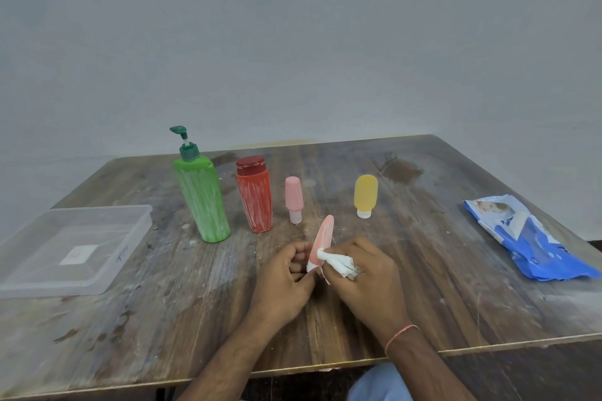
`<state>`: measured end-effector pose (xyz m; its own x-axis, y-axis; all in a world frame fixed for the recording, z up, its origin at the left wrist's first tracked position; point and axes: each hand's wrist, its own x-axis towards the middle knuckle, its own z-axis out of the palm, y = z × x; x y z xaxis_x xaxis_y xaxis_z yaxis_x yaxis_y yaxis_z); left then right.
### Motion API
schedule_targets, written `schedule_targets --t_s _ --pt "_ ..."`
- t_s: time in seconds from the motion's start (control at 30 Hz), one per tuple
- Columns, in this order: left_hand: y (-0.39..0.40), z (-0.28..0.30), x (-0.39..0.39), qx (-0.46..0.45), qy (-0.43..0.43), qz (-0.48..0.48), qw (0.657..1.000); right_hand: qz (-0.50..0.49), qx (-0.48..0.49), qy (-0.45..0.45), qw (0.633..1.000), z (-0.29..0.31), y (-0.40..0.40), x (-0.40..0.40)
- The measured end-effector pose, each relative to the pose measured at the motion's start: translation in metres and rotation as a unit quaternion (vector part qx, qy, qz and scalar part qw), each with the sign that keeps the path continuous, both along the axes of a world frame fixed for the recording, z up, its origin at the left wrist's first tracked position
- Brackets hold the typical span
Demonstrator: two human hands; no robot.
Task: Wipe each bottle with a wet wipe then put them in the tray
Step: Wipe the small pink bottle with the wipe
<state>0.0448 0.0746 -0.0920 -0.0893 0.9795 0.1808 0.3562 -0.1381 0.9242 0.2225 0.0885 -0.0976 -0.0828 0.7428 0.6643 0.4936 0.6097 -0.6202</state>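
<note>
My left hand [286, 277] grips the lower end of a small salmon-pink bottle [323, 236], held tilted above the table's middle. A crumpled white wet wipe [338, 264] is pinched in my right hand [365, 273] and pressed against the bottle's side. Behind them stand a green pump bottle [202, 197], a red bottle [255, 195], a small pink bottle [294, 197] and a yellow bottle [365, 194], the last two resting on their caps. The green and red bottles are streaked with white. The clear plastic tray [97, 283] sits at the left with no bottle in it.
A blue and white wet wipe pack [534, 238] lies at the table's right edge. The wooden table [456, 270] is stained and dusty, with a grey wall close behind it. The table's front edge runs just below my forearms.
</note>
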Motion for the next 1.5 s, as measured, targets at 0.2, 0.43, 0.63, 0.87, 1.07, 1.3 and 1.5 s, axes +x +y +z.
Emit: schedule_targets --t_s 0.2,0.43,0.63,0.87,1.07,1.3,1.5 --pt "-0.0009 0.0010 -0.0009 0.004 -0.005 -0.018 1.000 0.010 -0.009 0.009 1.000 0.0005 0.0015 0.0010" --pt "0.0016 -0.0014 -0.0037 -0.002 0.002 -0.045 0.999 0.019 -0.010 0.037 0.999 0.0008 0.0014 0.0013" --pt "0.0011 -0.0007 -0.0041 -0.007 0.012 -0.058 0.998 -0.017 -0.018 0.062 0.998 -0.0050 0.0072 0.0031" --pt "-0.0006 0.0031 -0.0053 -0.008 0.004 -0.076 0.997 0.013 -0.022 0.078 0.997 -0.0063 0.0083 0.0043" --pt "0.0017 0.0002 -0.0072 -0.001 0.004 -0.060 0.998 -0.034 -0.025 0.061 0.997 -0.0068 0.0087 0.0040" --pt "0.0015 0.0002 -0.0060 0.004 0.016 -0.058 0.998 -0.039 -0.044 0.076 0.995 -0.0060 0.0085 0.0046" --pt "-0.0004 -0.0008 -0.0049 0.013 0.022 -0.049 0.998 -0.005 -0.046 0.073 0.996 -0.0061 0.0076 0.0043"
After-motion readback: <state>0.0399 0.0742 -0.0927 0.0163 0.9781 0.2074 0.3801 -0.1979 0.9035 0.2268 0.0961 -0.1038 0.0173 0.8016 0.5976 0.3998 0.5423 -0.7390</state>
